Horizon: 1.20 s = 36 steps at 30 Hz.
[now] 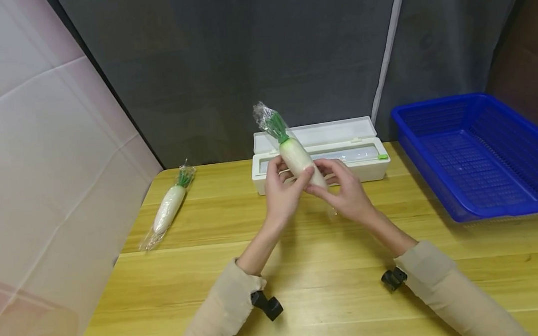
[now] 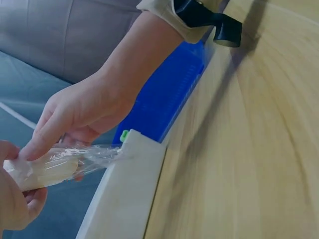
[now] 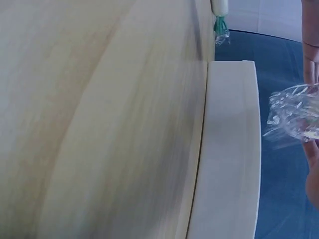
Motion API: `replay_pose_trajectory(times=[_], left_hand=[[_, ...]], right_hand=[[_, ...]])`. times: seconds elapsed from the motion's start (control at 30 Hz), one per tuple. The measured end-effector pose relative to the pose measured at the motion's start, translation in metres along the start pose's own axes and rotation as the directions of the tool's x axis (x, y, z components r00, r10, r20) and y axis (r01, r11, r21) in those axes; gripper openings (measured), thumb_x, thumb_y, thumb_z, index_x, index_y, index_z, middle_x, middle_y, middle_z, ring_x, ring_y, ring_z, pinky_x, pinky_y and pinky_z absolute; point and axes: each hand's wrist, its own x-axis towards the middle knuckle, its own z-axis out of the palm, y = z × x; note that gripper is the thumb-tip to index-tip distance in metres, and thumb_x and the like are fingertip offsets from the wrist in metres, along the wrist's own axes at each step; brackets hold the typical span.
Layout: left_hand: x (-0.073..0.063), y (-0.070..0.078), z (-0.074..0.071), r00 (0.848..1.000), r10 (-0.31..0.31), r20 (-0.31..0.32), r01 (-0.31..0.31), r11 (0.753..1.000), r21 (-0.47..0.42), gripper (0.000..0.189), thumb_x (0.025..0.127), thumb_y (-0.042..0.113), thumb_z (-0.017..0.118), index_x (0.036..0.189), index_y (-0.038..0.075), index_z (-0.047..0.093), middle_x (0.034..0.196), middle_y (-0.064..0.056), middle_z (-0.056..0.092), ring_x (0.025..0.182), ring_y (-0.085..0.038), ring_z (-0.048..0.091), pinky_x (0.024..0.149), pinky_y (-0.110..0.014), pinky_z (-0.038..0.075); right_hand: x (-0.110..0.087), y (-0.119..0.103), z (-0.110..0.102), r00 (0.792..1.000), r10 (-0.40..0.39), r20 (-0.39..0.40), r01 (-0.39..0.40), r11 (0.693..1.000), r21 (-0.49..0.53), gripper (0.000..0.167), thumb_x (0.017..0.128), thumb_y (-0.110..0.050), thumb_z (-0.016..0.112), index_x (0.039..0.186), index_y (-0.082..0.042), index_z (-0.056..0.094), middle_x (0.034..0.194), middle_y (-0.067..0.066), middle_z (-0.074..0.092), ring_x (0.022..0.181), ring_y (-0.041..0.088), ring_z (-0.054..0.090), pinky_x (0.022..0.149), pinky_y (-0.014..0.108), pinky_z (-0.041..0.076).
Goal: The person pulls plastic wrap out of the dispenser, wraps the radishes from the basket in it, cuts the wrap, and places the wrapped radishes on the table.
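Observation:
Both hands hold a white radish (image 1: pixel 295 154) up over the front of a white cling film box. My left hand (image 1: pixel 281 195) grips its left side, thumb laid across the front. On the lower right side, my right hand (image 1: pixel 344 195) pinches the body between thumb and fingers. Clear film wraps the radish; a crumpled film end (image 1: pixel 263 113) covers its green leaf stubs, which tilt up and left. In the left wrist view, loose film (image 2: pixel 94 157) sticks out past the lower end. The cling film box (image 1: pixel 373 172) lies behind the hands with its lid raised.
A second wrapped radish (image 1: pixel 169 205) lies on the left of the wooden table (image 1: pixel 328 285). At the right stands a blue plastic basket (image 1: pixel 432 181). A green slider (image 1: pixel 382 157) sits at the box's right end. Behind the table hangs a dark grey curtain (image 1: pixel 202 80).

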Motion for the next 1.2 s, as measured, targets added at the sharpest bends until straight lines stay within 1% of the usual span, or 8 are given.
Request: replay_pose_trajectory(times=[0.17, 0.3, 0.4, 0.5, 0.67, 0.83, 1.0, 1.2], left_hand=[[0.006, 0.002, -0.008, 0.999, 0.018, -0.029, -0.017, 0.999, 0.028, 0.054, 0.087, 0.007, 0.078, 0.131, -0.003, 0.05, 0.112, -0.014, 0.058, 0.095, -0.023, 0.064, 0.083, -0.032, 0.057], [0.008, 0.003, -0.016, 0.999, 0.015, -0.033, -0.014, 0.999, 0.048, 0.053, 0.086, 0.005, 0.077, 0.131, -0.004, 0.051, 0.111, -0.015, 0.059, 0.092, -0.021, 0.064, 0.08, -0.029, 0.057], [0.009, 0.003, -0.022, 0.999, 0.012, -0.036, -0.01, 0.998, 0.063, 0.054, 0.085, 0.003, 0.077, 0.131, -0.004, 0.051, 0.109, -0.014, 0.058, 0.091, -0.019, 0.062, 0.078, -0.027, 0.056], [0.009, 0.001, -0.028, 0.999, 0.012, -0.039, -0.009, 0.996, 0.091, 0.054, 0.084, 0.002, 0.077, 0.132, -0.004, 0.051, 0.107, -0.013, 0.058, 0.089, -0.017, 0.06, 0.076, -0.025, 0.055], [0.011, -0.002, -0.04, 0.999, 0.001, -0.042, 0.005, 0.987, 0.161, 0.055, 0.084, 0.003, 0.077, 0.132, -0.004, 0.053, 0.106, -0.014, 0.058, 0.089, -0.017, 0.058, 0.075, -0.025, 0.054], [0.014, -0.007, -0.053, 0.999, -0.011, -0.042, 0.02, 0.973, 0.23, 0.055, 0.084, 0.005, 0.076, 0.133, -0.004, 0.052, 0.109, -0.017, 0.059, 0.092, -0.021, 0.057, 0.079, -0.028, 0.055], [0.015, -0.012, -0.066, 0.999, 0.011, -0.035, 0.0, 0.956, 0.293, 0.054, 0.083, 0.005, 0.076, 0.131, -0.005, 0.054, 0.111, -0.019, 0.06, 0.094, -0.025, 0.057, 0.078, -0.029, 0.053], [0.018, -0.018, -0.082, 0.999, 0.032, -0.044, -0.013, 0.932, 0.363, 0.051, 0.083, 0.007, 0.077, 0.129, -0.005, 0.057, 0.108, -0.019, 0.062, 0.093, -0.026, 0.057, 0.075, -0.028, 0.051]], right_hand=[[-0.001, -0.001, -0.001, 0.998, 0.029, 0.052, -0.03, 0.999, 0.02, 0.055, 0.086, -0.002, 0.079, 0.136, -0.001, 0.055, 0.113, 0.011, 0.061, 0.098, 0.022, 0.061, 0.077, 0.038, 0.058], [-0.001, 0.0, -0.003, 0.995, -0.011, 0.101, 0.014, 0.999, -0.03, 0.052, 0.089, -0.006, 0.076, 0.136, 0.0, 0.055, 0.112, 0.011, 0.063, 0.094, 0.022, 0.062, 0.078, 0.04, 0.057], [-0.002, 0.003, -0.004, 0.989, -0.055, 0.139, 0.066, 0.995, -0.075, 0.051, 0.091, -0.01, 0.074, 0.137, 0.002, 0.054, 0.113, 0.012, 0.063, 0.095, 0.025, 0.063, 0.081, 0.042, 0.056], [-0.003, 0.006, -0.007, 0.982, -0.068, 0.179, 0.087, 0.991, -0.101, 0.05, 0.094, -0.014, 0.07, 0.138, 0.002, 0.052, 0.116, 0.013, 0.061, 0.097, 0.029, 0.062, 0.083, 0.045, 0.055], [-0.006, 0.011, -0.013, 0.972, -0.023, 0.232, 0.065, 0.982, -0.175, 0.05, 0.099, -0.022, 0.066, 0.141, 0.0, 0.05, 0.121, 0.017, 0.058, 0.101, 0.031, 0.061, 0.086, 0.048, 0.054], [-0.007, 0.014, -0.02, 0.964, 0.007, 0.265, 0.056, 0.971, -0.231, 0.052, 0.099, -0.022, 0.066, 0.142, 0.001, 0.049, 0.128, 0.02, 0.056, 0.105, 0.033, 0.06, 0.087, 0.048, 0.054], [-0.009, 0.017, -0.027, 0.956, 0.04, 0.29, 0.044, 0.96, -0.276, 0.053, 0.099, -0.024, 0.066, 0.143, 0.0, 0.048, 0.134, 0.018, 0.054, 0.109, 0.036, 0.06, 0.087, 0.048, 0.054], [-0.013, 0.023, -0.036, 0.952, 0.082, 0.296, 0.025, 0.94, -0.341, 0.053, 0.1, -0.027, 0.064, 0.144, -0.003, 0.047, 0.136, 0.014, 0.052, 0.112, 0.035, 0.06, 0.084, 0.049, 0.055]])
